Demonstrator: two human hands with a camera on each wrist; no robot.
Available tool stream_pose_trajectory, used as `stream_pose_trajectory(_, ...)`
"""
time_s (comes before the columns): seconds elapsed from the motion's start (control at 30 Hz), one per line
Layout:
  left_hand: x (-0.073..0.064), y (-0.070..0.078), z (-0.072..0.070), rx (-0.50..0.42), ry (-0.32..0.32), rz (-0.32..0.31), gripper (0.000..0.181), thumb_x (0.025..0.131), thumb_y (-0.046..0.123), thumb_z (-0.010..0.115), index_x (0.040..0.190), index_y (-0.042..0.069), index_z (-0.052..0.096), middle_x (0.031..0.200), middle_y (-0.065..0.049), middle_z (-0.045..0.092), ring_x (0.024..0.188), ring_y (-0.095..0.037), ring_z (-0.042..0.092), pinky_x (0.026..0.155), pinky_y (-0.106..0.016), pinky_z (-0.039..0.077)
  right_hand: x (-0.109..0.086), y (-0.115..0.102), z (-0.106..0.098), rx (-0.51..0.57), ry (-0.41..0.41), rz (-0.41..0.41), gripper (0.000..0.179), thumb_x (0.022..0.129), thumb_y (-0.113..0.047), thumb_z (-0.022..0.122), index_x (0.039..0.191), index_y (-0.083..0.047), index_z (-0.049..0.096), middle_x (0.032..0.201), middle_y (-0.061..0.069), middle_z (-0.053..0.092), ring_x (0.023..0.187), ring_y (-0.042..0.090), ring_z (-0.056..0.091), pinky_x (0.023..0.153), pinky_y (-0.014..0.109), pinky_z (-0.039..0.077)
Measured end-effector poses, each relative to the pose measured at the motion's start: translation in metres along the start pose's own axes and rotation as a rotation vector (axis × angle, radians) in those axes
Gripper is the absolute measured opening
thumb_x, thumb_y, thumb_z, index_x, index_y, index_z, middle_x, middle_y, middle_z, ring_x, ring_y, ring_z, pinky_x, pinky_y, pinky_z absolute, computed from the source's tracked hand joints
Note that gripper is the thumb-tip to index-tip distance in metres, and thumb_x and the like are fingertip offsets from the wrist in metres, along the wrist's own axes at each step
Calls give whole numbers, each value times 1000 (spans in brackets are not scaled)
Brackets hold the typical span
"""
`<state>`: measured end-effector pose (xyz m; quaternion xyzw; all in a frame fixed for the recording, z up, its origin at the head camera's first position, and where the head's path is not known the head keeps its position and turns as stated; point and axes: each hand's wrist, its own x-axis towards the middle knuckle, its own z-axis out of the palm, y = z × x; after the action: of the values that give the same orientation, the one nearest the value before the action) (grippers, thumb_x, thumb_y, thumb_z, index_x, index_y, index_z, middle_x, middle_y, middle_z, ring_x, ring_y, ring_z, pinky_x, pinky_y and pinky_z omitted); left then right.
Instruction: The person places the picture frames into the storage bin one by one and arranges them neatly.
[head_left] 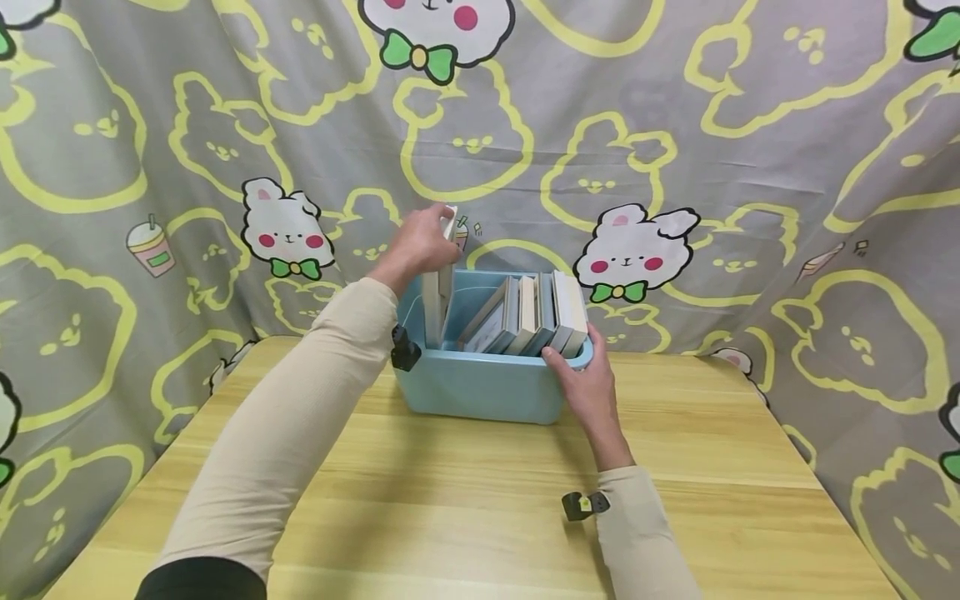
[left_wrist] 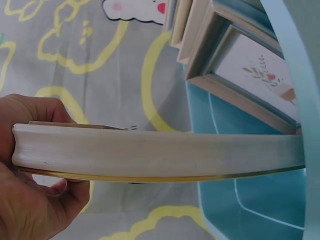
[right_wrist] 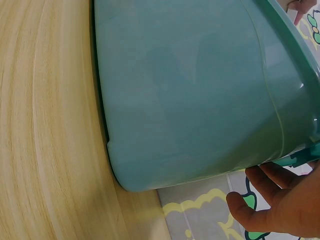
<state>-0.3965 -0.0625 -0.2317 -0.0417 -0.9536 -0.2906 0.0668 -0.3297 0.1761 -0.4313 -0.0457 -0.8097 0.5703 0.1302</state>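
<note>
A white picture frame, seen edge-on with a thin gold edge and a brown back, stands upright at the left end of a blue plastic bin. My left hand pinches its top, thumb on one side and fingers on the other; its lower end is inside the bin. At the bin's right end my right hand grips the rim, the thumb over the top and the fingers underneath by the handle. Several more picture frames lean in the bin's right half, one showing a floral print.
The bin stands on a light wooden table, towards its back edge. A grey curtain with yellow outlines and white rabbits hangs behind and at both sides. A small black camera is strapped to each wrist.
</note>
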Motion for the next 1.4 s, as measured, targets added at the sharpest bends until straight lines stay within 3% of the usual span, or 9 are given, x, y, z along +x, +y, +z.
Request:
stream_pose_trajectory(0.2, 2, -5, 8, 17, 9, 8, 68, 83, 14, 68, 145, 13, 40, 136, -15, 50, 104, -29, 53, 88, -42, 51, 0, -1, 0, 5, -6, -6, 94, 77, -66, 67, 152, -34, 20, 155, 2, 36, 139, 24, 38, 112, 53, 34)
stream_pose_trajectory(0.4, 6, -8, 16, -16, 22, -3, 70, 81, 14, 70, 145, 13, 40, 139, -16, 49, 109, -29, 52, 93, -43, 49, 0, 0, -2, 1, -2, 0, 93, 78, -66, 66, 152, -34, 20, 155, 2, 36, 139, 24, 38, 112, 53, 34)
stream_pose_trajectory(0.7, 7, -17, 29, -89, 25, -37, 76, 81, 11, 70, 148, 17, 35, 135, -15, 51, 104, -28, 53, 87, -42, 52, 0, 1, 0, 0, -4, -7, 93, 78, -65, 67, 152, -34, 20, 155, 2, 36, 140, 24, 38, 112, 53, 33)
stream_pose_trajectory(0.93, 10, -21, 38, -71, 46, -4, 75, 79, 9, 70, 146, 16, 38, 129, -16, 55, 99, -29, 54, 82, -39, 51, 0, 0, 0, -5, 2, -2, 93, 78, -66, 66, 152, -35, 19, 155, 2, 35, 140, 24, 37, 112, 54, 33)
stream_pose_trajectory(1.2, 12, -22, 54, -94, 27, -34, 78, 78, 6, 69, 148, 18, 36, 131, -16, 51, 99, -28, 55, 80, -38, 53, 0, -1, 0, -5, 5, -4, 94, 77, -67, 67, 152, -35, 20, 155, 2, 36, 140, 24, 38, 112, 54, 34)
stream_pose_trajectory(1.4, 12, -17, 68, -52, 52, -47, 74, 79, 8, 69, 146, 18, 39, 132, -13, 51, 105, -27, 51, 85, -40, 50, 1, -1, -1, -13, 12, -1, 95, 76, -67, 66, 152, -34, 20, 155, 2, 36, 139, 24, 38, 112, 53, 34)
